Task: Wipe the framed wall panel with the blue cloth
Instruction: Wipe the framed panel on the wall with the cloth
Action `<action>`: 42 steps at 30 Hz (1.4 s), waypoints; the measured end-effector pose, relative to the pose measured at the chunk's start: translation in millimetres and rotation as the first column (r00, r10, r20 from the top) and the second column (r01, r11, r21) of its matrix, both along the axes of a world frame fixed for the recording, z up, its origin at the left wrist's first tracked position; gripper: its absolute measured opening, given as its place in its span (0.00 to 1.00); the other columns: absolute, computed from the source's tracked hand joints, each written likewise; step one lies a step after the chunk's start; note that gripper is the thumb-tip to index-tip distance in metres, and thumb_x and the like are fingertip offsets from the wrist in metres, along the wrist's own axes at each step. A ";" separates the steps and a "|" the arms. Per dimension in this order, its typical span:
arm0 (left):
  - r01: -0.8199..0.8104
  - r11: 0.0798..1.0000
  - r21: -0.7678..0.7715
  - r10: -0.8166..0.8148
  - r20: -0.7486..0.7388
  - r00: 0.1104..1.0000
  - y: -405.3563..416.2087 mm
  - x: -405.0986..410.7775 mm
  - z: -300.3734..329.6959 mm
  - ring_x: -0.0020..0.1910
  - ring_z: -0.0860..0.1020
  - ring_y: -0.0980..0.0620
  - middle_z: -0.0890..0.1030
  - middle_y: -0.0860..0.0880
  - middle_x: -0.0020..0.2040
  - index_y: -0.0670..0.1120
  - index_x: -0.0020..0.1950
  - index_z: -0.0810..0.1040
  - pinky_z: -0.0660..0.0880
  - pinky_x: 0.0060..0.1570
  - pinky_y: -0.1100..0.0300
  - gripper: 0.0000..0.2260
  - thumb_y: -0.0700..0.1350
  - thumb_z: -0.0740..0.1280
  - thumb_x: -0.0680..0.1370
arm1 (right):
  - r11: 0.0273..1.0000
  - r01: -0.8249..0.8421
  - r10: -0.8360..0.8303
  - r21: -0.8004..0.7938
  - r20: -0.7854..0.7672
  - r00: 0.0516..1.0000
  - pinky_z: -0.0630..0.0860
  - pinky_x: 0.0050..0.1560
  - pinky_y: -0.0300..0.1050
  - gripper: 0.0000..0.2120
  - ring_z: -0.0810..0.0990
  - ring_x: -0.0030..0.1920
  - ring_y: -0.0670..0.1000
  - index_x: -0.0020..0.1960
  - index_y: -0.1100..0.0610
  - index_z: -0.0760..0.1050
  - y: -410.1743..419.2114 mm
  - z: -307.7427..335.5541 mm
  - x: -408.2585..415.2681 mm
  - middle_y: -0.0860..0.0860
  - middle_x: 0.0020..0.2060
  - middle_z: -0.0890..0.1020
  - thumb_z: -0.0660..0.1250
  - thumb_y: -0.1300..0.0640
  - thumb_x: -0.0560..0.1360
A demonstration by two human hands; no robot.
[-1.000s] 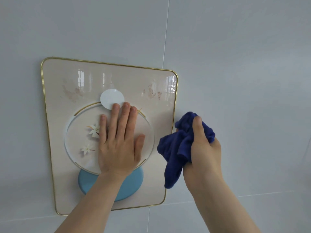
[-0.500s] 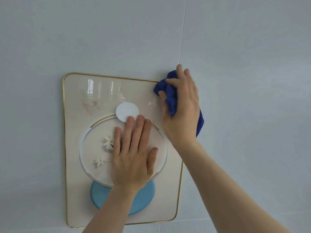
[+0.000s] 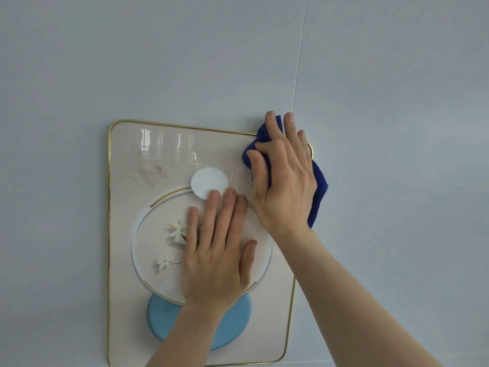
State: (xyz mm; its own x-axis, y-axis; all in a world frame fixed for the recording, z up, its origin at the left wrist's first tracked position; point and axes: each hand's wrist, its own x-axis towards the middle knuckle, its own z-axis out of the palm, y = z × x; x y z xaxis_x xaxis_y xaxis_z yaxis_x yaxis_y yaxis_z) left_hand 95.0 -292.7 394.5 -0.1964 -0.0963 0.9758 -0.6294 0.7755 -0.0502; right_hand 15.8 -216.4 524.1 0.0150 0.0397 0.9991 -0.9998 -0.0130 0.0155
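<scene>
A plain gray-blue wall

A thin white line runs straight up the wall, right of its middle. Soft light falls evenly on the wall around the line.

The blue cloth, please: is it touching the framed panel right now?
Touching. The head view shows the right hand pressing the blue cloth flat over the panel's top right corner.

I have one head-worn wide-angle view, facing a pale wall square-on at close range. The framed wall panel fills the centre toward 7 o'clock, its bottom edge just within frame; both forearms enter from 5 and 6 o'clock.
</scene>
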 end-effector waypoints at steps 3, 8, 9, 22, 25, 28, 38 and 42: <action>-0.004 1.000 -0.003 0.004 -0.003 1.000 0.0 0.8 0.8 0.87 0.51 0.44 0.52 0.47 0.87 0.46 0.87 0.51 0.48 0.84 0.41 0.29 0.56 0.46 0.86 | 0.998 0.069 -0.070 -0.006 -0.101 0.992 0.57 0.84 0.51 0.19 0.67 0.82 0.59 0.71 0.59 0.77 -2.4 -1.6 -6.1 0.53 0.75 0.78 0.61 0.50 0.87; -0.016 1.000 0.000 0.016 -0.007 1.000 1.2 1.2 0.7 0.87 0.51 0.45 0.51 0.48 0.87 0.46 0.86 0.52 0.48 0.85 0.42 0.29 0.55 0.48 0.86 | 0.990 0.132 -0.137 -0.044 -0.162 0.977 0.64 0.82 0.60 0.21 0.69 0.80 0.63 0.73 0.62 0.77 -4.2 -4.5 -11.0 0.58 0.74 0.78 0.61 0.51 0.87; -0.016 1.000 0.003 0.016 -0.003 1.000 1.9 1.5 0.6 0.87 0.51 0.45 0.51 0.48 0.87 0.46 0.86 0.52 0.48 0.85 0.42 0.29 0.55 0.48 0.86 | 0.990 0.132 -0.138 -0.045 -0.159 0.978 0.65 0.81 0.61 0.20 0.69 0.80 0.63 0.73 0.62 0.78 -4.2 -5.9 -12.1 0.58 0.74 0.78 0.61 0.51 0.87; 0.007 1.000 0.027 -0.008 0.031 0.999 4.4 5.6 2.3 0.86 0.52 0.44 0.54 0.47 0.87 0.45 0.86 0.55 0.49 0.84 0.40 0.29 0.55 0.45 0.86 | 0.983 0.178 -0.161 0.046 -0.248 0.955 0.68 0.80 0.62 0.18 0.70 0.78 0.62 0.70 0.64 0.80 15.2 -42.8 -26.5 0.60 0.73 0.78 0.64 0.54 0.86; -0.004 1.000 0.025 0.003 0.037 0.999 5.0 5.8 3.0 0.86 0.52 0.44 0.54 0.46 0.87 0.45 0.86 0.55 0.49 0.84 0.40 0.30 0.56 0.45 0.86 | 0.979 0.189 -0.166 0.071 -0.250 0.954 0.69 0.79 0.62 0.18 0.70 0.79 0.62 0.71 0.63 0.79 22.7 -65.1 -34.4 0.59 0.74 0.77 0.66 0.55 0.86; -0.002 1.000 0.026 0.001 0.041 0.999 4.9 6.2 3.4 0.87 0.51 0.44 0.54 0.46 0.87 0.45 0.86 0.54 0.48 0.84 0.41 0.30 0.56 0.45 0.86 | 0.973 0.215 -0.186 0.090 -0.256 0.949 0.71 0.78 0.63 0.17 0.71 0.79 0.61 0.71 0.63 0.79 27.6 -87.5 -41.7 0.58 0.74 0.77 0.68 0.56 0.85; 0.004 1.000 0.028 -0.005 0.027 1.000 4.9 5.3 2.3 0.87 0.51 0.45 0.53 0.47 0.87 0.46 0.86 0.53 0.50 0.84 0.40 0.29 0.56 0.46 0.86 | 0.958 0.237 -0.193 0.161 -0.249 0.949 0.75 0.74 0.65 0.16 0.72 0.78 0.63 0.72 0.63 0.78 41.9 -115.9 -46.4 0.59 0.74 0.77 0.62 0.58 0.88; -0.001 0.999 0.032 0.000 0.034 0.999 5.7 6.0 3.8 0.87 0.50 0.45 0.52 0.48 0.87 0.46 0.87 0.52 0.47 0.84 0.41 0.29 0.56 0.45 0.86 | 0.948 0.245 -0.185 0.205 -0.274 0.944 0.76 0.72 0.66 0.16 0.72 0.78 0.64 0.72 0.64 0.77 48.7 -118.1 -47.6 0.60 0.74 0.76 0.63 0.60 0.87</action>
